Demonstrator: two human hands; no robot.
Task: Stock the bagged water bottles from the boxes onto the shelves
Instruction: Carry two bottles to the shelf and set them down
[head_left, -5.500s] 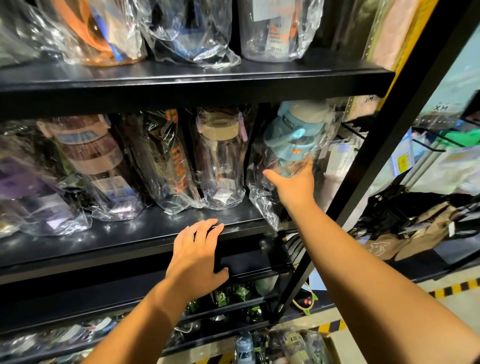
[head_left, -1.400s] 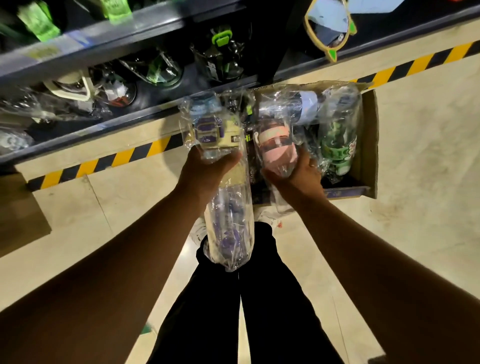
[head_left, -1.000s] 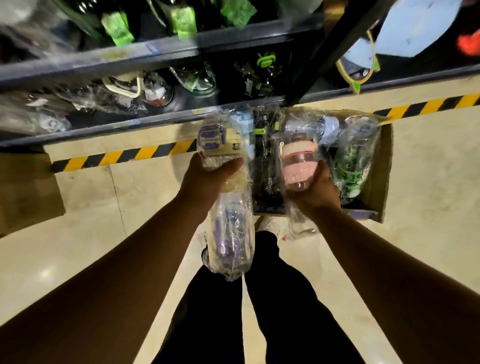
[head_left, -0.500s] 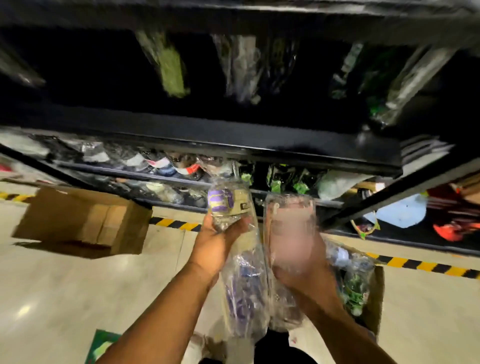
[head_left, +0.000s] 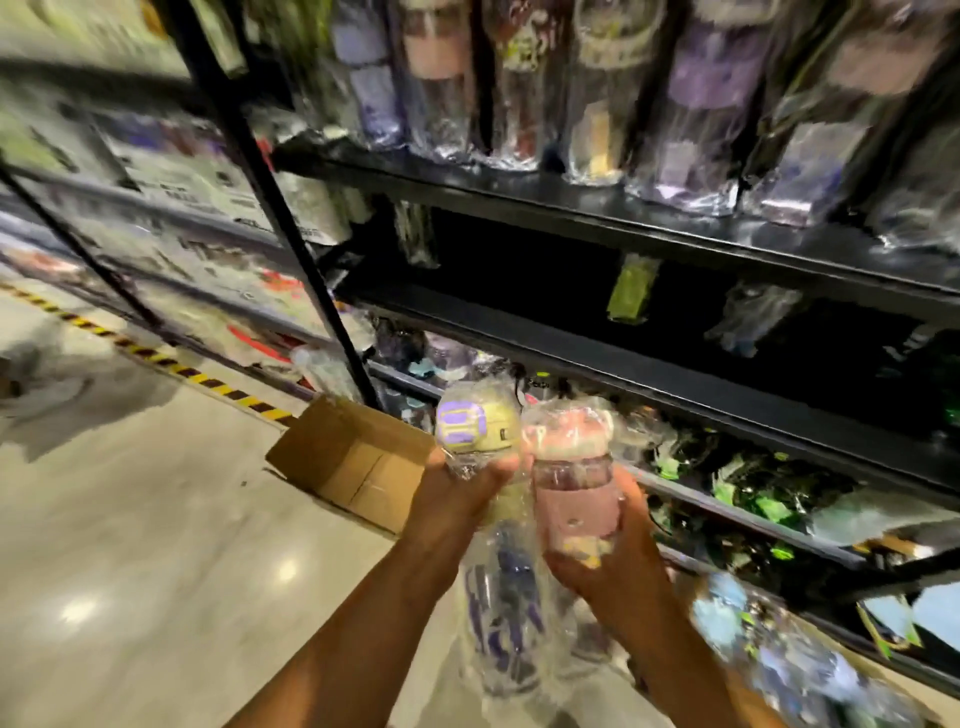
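Observation:
My left hand grips a bagged bottle with a purple and yellow-green lid, its clear body hanging down below the hand. My right hand holds a bagged bottle with a pink lid right beside it. Both bottles stand upright and touch each other in front of the black shelves. At the lower right, a box with more bagged bottles shows, blurred. The whole view is motion-blurred.
An upper shelf carries a row of bagged bottles. The shelf below looks dark with a few hanging items. A cardboard box lies on the floor to the left. A black upright post and yellow-black floor tape run nearby.
Both hands have lifted the two bagged bottles up from the box. The view has swung up and left along the shelves.

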